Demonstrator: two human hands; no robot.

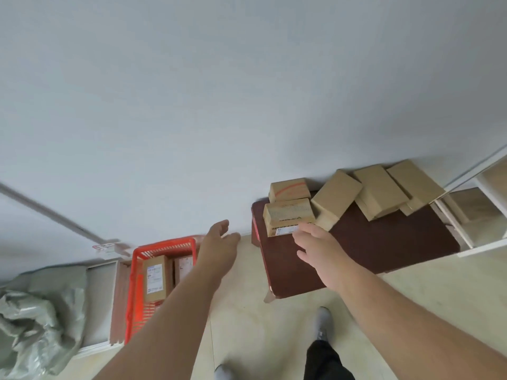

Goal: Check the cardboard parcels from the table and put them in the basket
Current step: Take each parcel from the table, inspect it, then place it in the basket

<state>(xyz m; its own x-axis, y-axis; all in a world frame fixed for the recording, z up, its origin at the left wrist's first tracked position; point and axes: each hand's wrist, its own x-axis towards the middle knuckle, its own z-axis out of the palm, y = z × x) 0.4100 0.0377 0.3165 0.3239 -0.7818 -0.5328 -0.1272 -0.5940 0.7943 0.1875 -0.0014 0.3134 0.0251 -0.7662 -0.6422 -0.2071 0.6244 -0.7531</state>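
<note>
Both arms extend forward. The left hand (219, 239) hovers over the far right corner of the red basket (134, 283), fingers straight and released, holding nothing. The right hand (315, 246) reaches to the front left part of the dark brown surface (384, 242), fingers relaxed, fingertips touching the labelled front face of the nearest parcel (288, 215); no closed grasp is visible. The basket, left of the surface on the floor, contains two labelled brown parcels (155, 278) standing side by side. Five plain cardboard parcels lie along the surface's far edge, three tilted
</note>
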